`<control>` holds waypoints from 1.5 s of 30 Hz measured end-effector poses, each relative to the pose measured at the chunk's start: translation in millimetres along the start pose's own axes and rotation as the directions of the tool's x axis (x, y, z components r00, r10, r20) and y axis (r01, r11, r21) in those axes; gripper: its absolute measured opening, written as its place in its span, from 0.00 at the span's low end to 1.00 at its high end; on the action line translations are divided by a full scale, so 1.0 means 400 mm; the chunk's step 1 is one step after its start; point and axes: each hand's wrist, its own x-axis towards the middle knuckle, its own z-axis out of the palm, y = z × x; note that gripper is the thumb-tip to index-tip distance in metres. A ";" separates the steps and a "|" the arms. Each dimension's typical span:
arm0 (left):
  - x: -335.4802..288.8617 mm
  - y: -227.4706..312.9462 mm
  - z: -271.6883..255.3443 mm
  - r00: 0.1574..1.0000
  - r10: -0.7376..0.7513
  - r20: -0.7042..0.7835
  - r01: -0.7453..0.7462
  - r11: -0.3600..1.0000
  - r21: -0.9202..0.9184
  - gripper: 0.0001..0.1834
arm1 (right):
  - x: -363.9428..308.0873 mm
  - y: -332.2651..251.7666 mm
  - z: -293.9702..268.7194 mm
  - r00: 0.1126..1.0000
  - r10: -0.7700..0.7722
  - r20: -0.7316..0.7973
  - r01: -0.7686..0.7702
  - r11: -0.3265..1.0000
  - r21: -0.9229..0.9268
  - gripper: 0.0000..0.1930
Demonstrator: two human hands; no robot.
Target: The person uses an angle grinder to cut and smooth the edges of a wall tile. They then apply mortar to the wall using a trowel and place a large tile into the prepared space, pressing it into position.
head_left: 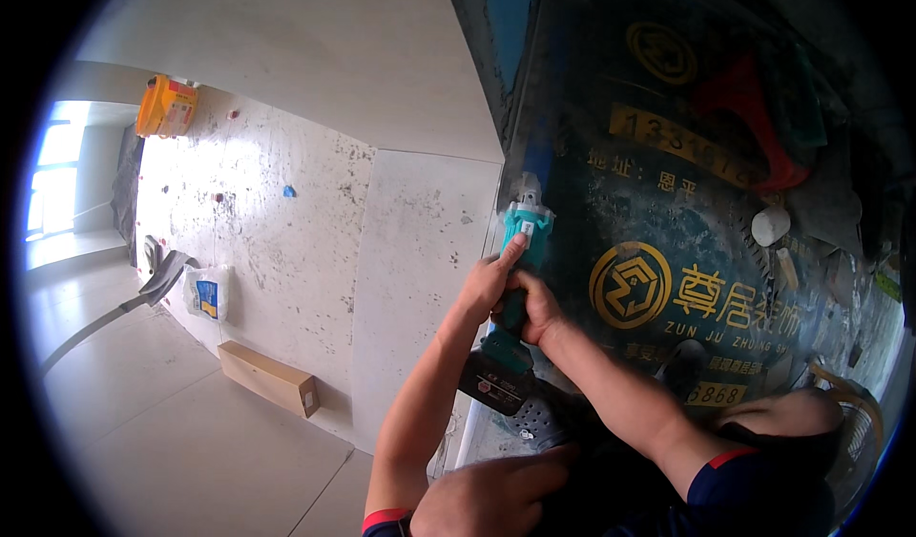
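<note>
Both of my hands grip a teal cordless angle grinder (530, 222), its silver head pointing away from me and its black battery (489, 384) toward me. My left hand (487, 284) is closed around the body, with the thumb lying along the top. Just behind it, my right hand (536, 310) wraps the handle. The grinder's head is close to the seam where a pale wall panel (420, 251) meets a dark green printed floor sheet (582, 212). Any disc on the head cannot be made out.
A red-handled tool (778, 160) and a white round piece (771, 225) lie on the sheet to the right. Leftward are a long cardboard box (267, 377), a white bag (207, 294), a grey hose (105, 317) and a yellow jug (167, 107). My shoe (534, 422) is near the battery.
</note>
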 end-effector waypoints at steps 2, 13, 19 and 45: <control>0.000 0.003 0.001 1.000 0.000 0.005 0.000 1.000 0.000 0.44 | 0.001 -0.002 -0.002 1.000 -0.001 0.008 0.001 1.000 0.006 0.12; 0.013 -0.005 -0.004 1.000 -0.011 0.005 0.011 1.000 0.028 0.46 | -0.007 -0.007 0.010 1.000 0.008 -0.012 -0.008 1.000 -0.006 0.12; 0.004 -0.001 -0.001 1.000 0.002 -0.008 -0.001 1.000 0.027 0.45 | -0.008 -0.007 0.014 1.000 0.006 -0.025 -0.006 1.000 0.004 0.13; 0.018 -0.007 -0.004 1.000 -0.013 0.000 0.013 0.999 0.032 0.45 | -0.015 -0.014 0.030 0.999 -0.016 -0.049 0.015 1.000 -0.024 0.12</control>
